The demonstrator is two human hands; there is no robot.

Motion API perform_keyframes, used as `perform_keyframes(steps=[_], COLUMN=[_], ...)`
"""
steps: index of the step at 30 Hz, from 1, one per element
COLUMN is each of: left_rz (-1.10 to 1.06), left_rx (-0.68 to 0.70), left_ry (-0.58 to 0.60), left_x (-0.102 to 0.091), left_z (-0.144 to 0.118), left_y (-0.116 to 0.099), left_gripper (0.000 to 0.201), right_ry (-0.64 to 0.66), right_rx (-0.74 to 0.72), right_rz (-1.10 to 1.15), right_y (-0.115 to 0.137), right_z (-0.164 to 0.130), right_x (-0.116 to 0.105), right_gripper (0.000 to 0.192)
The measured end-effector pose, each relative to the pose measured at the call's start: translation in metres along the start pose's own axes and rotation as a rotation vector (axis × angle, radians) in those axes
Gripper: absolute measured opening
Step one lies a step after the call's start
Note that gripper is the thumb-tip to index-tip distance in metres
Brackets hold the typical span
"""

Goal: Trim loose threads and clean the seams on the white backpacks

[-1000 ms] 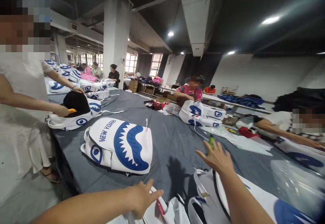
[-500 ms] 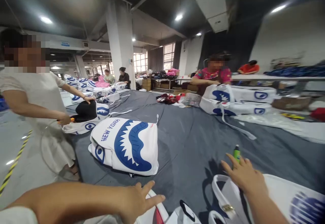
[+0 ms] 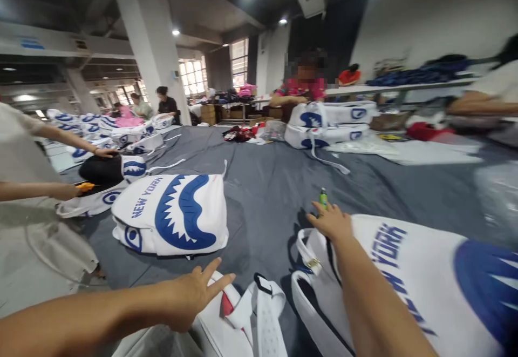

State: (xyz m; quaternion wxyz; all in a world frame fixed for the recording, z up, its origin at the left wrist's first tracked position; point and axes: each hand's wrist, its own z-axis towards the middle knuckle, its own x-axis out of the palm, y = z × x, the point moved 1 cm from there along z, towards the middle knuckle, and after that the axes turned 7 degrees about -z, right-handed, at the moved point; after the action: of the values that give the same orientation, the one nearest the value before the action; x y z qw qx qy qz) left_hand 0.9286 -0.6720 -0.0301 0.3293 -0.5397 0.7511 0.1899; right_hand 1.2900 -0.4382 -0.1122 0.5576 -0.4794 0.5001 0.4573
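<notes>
My left hand (image 3: 184, 295) is open, thumb and fingers spread, above a white bag (image 3: 210, 319) with a red patch and a loose strap (image 3: 269, 308) with a black buckle. My right hand (image 3: 334, 219) is stretched out over the straps of a white backpack (image 3: 437, 249) lettered NEW YORK, with a blue shark mouth. A small green object (image 3: 322, 199) with a dark tip sticks up past its fingers and appears held; its kind and lower part are hidden. Another white NEW YORK backpack (image 3: 170, 214) lies on the grey-covered table (image 3: 254, 206), ahead of my left hand.
At left, a person in a light dress (image 3: 24, 152) handles a bag with a black lining (image 3: 101, 169) and an orange tool (image 3: 84, 187). Across the table, a person (image 3: 303, 87) stands behind stacked white backpacks (image 3: 329, 125). Clear plastic (image 3: 496, 200) lies at right.
My view has swung right and down, bringing more of the right-hand backpack into sight. My right hand reaches farther out, and the green object has moved with it. My left hand stays spread.
</notes>
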Motion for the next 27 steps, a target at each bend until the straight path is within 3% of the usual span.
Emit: perform_keyframes(steps=[5,8,12,14,17,21,24,27], left_rz=[0.076,0.102,0.128,0.138,0.14,0.107,0.096,0.052], left_rx=[0.021,-0.004,-0.043,-0.024,0.055,0.119,0.126,0.121], left_ry=[-0.026,-0.011,0.011,0.007,-0.057,-0.114,-0.118,-0.129], left_x=[0.007,0.008,0.004,0.004,0.005,0.006,0.005,0.004], left_z=[0.007,0.012,0.012,0.011,0.01,0.008,0.005,0.003], left_y=[0.005,0.003,-0.001,0.0,0.005,0.011,0.012,0.013], left_gripper=[0.152,0.154,0.149,0.146,0.142,0.133,0.125,0.124], right_ry=[0.101,0.143,0.024,0.004,0.094,0.143,0.079,-0.106], right_rx=[0.057,0.142,0.117,0.04,-0.058,-0.131,-0.14,-0.133], right_rz=[-0.005,-0.012,0.038,0.112,0.249,0.435,0.554,0.799], right_y=[0.002,0.02,0.078,0.112,0.145,0.135,0.108,0.096], right_z=[0.002,0.006,0.0,-0.014,-0.042,-0.074,-0.106,-0.173], right_x=[-0.01,-0.027,-0.037,-0.027,-0.002,0.003,-0.021,-0.054], right_gripper=[0.059,0.05,0.054,0.06,0.064,0.065,0.071,0.058])
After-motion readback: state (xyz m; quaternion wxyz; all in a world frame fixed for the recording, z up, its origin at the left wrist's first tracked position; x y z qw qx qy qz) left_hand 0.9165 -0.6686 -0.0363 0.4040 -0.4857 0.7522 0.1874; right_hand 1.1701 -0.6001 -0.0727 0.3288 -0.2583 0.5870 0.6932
